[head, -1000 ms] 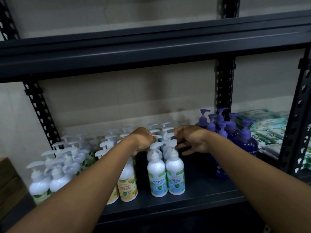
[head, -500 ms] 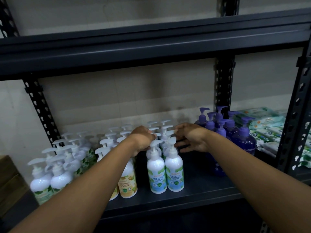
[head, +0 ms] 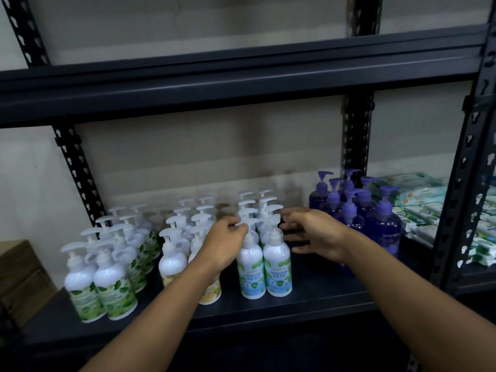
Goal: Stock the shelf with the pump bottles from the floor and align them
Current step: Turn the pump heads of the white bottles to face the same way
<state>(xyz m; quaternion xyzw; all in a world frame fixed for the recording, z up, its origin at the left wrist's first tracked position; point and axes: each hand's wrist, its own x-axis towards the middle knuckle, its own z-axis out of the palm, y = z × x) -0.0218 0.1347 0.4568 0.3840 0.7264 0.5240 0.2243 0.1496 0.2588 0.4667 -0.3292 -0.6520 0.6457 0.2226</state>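
White pump bottles stand in rows on the dark shelf (head: 308,304): green-label bottles (head: 112,294) at the left, yellow-label bottles (head: 171,267) in the middle, blue-label bottles (head: 277,275) right of them. My left hand (head: 224,244) pinches the pump head of the front left blue-label bottle (head: 251,276). My right hand (head: 314,232) hovers just right of the blue-label rows with fingers spread, holding nothing. Purple pump bottles (head: 381,229) stand further right.
Packs of wipes (head: 429,208) are stacked at the right end of the shelf, past the purple bottles. A cardboard box (head: 18,275) sits at the far left. An upper shelf board (head: 241,81) hangs overhead. Perforated uprights (head: 469,170) frame the bay.
My right hand has drawn back from the pump heads and opened, its fingers now spread beside the rows. My left hand stays on the front pump head.
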